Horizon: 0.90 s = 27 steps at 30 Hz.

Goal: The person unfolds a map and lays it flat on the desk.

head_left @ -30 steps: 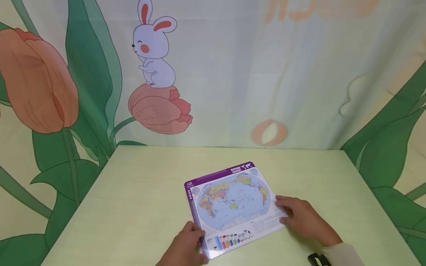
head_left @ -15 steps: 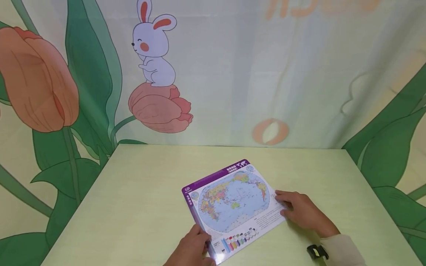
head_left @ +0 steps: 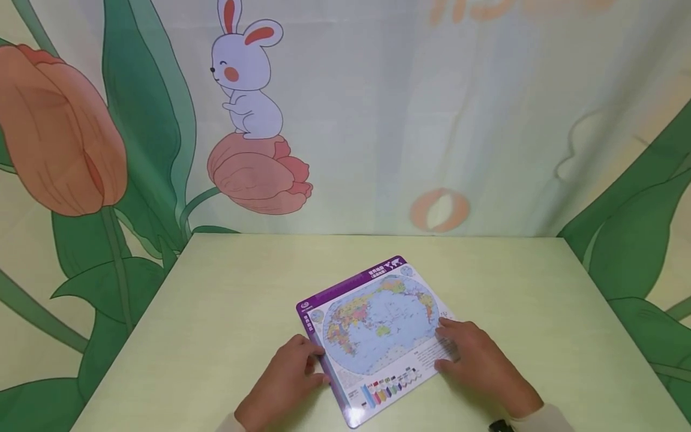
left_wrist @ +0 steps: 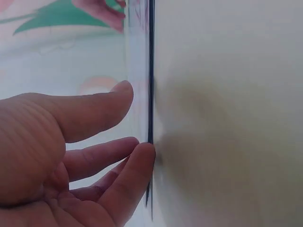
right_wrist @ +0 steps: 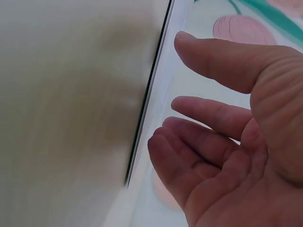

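Observation:
A thin world map board with a purple border lies turned at an angle on the table, printed side up. Along its left edge my left hand has its fingertips right at the border. In the left wrist view the fingers meet the dark edge of the board, while the thumb lies over its face. My right hand reaches over the right edge, covering part of the printed text. The right wrist view shows its thumb and fingers apart, loosely bent beside the board's edge.
The pale yellow table extends around the board. Behind it hangs a curtain printed with a rabbit, tulips and leaves. A black band shows at the right wrist.
The board has turned counterclockwise, mostly in the first half second. My left hand has slid up along the left edge, and my right hand has moved left over the right edge.

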{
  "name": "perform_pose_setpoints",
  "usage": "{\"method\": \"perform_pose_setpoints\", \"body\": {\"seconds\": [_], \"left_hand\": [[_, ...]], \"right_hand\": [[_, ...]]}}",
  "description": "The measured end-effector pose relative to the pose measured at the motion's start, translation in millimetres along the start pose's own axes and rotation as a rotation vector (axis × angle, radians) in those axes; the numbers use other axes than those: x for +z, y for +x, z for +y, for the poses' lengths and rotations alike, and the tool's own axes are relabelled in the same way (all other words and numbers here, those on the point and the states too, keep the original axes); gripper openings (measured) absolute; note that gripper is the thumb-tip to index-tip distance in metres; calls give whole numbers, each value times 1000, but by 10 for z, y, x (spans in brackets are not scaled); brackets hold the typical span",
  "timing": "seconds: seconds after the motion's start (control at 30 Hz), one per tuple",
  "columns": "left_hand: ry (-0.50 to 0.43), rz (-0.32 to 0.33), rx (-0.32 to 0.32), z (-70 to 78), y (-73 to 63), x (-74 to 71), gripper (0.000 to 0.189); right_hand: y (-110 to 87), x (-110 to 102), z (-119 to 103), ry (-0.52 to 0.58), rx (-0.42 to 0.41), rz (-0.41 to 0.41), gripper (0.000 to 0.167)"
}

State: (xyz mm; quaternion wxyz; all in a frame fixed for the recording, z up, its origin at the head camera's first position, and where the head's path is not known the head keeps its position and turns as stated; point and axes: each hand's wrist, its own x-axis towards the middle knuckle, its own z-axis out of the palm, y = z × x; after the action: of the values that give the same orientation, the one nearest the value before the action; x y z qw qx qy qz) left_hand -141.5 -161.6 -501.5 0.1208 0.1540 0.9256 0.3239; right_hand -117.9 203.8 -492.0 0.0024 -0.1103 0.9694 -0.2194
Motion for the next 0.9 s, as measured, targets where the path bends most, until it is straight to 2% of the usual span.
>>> {"method": "perform_pose_setpoints", "body": {"seconds": [0.2,0.47,0.8,0.9], "left_hand": [[-9,75,44,-100,154,-131,37],[2,134,29,-229,378,-225,30],[-12,183,25,-330,634,-309,29],[-2,187,33,-360,718,-314,28]], "right_hand": [[-87,124,-249,3,7,-12,57],[-166,243,-583,39,17,-116,58],[-113,385,-988,35,-62,-222,56],[-94,460,-1072,6,-118,-251,43]]}}
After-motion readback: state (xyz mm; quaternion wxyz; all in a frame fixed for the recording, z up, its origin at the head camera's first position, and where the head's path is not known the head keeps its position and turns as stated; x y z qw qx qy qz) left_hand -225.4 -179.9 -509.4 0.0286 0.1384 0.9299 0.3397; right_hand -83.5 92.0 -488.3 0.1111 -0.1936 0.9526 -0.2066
